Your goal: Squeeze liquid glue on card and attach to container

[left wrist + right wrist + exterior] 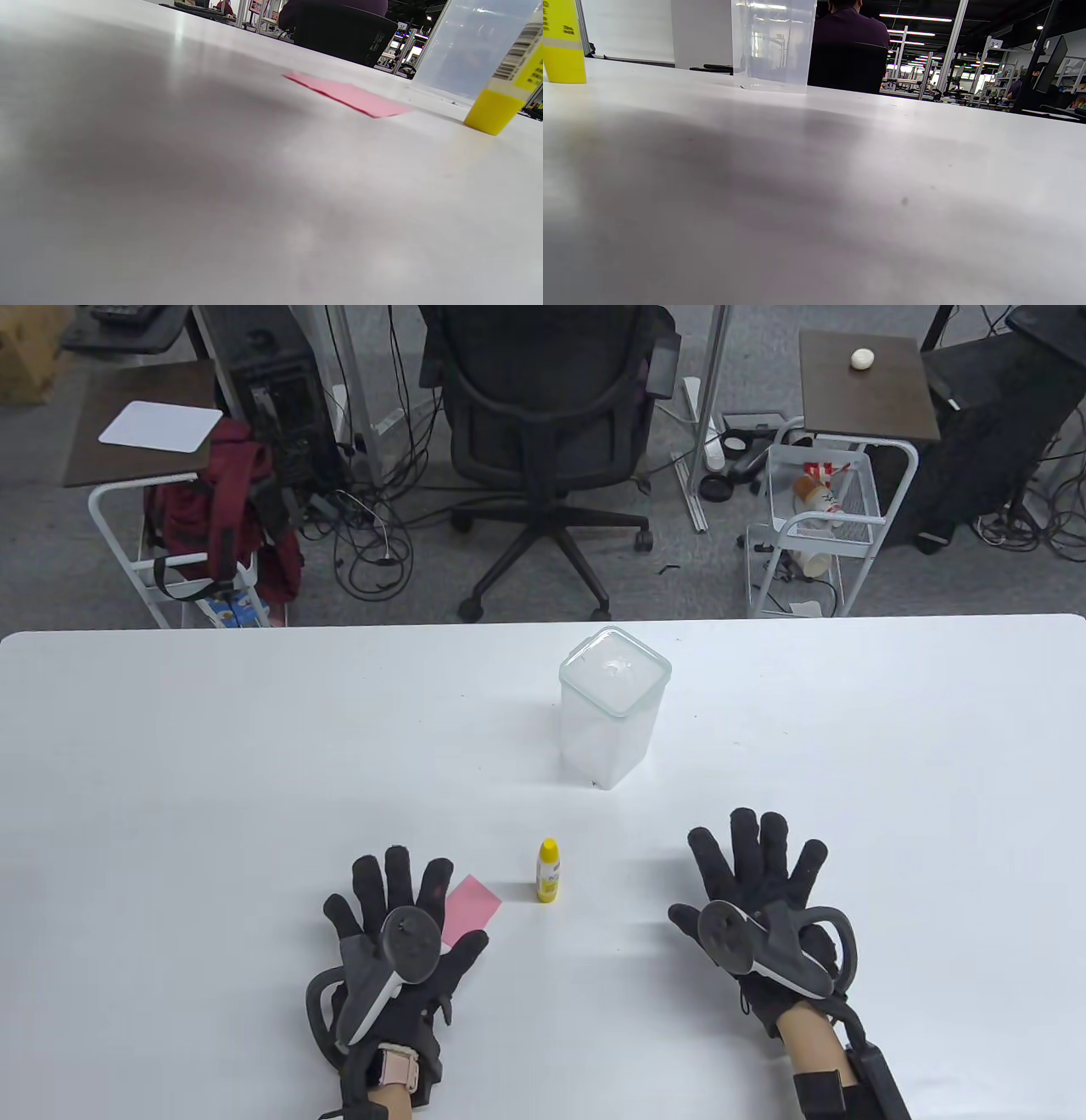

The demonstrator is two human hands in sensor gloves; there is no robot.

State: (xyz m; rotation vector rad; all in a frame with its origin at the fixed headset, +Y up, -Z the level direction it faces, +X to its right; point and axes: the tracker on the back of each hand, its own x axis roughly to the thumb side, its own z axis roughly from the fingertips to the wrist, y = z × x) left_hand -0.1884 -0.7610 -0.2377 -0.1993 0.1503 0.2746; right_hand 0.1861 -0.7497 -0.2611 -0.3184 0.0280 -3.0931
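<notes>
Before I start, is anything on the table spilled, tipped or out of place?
Nothing stands out. The glue bottle stands upright with its cap on, the pink card lies flat beside the left hand, and the clear container stands upright with its lid on. Both hands, right hand included, rest open. No spills show.

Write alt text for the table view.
Two gloved hands, left hand and right hand, rest open on a white table, holding nothing. Between them stands a yellow glue bottle, a pink card beside the left fingers, a clear lidded container beyond.
</notes>
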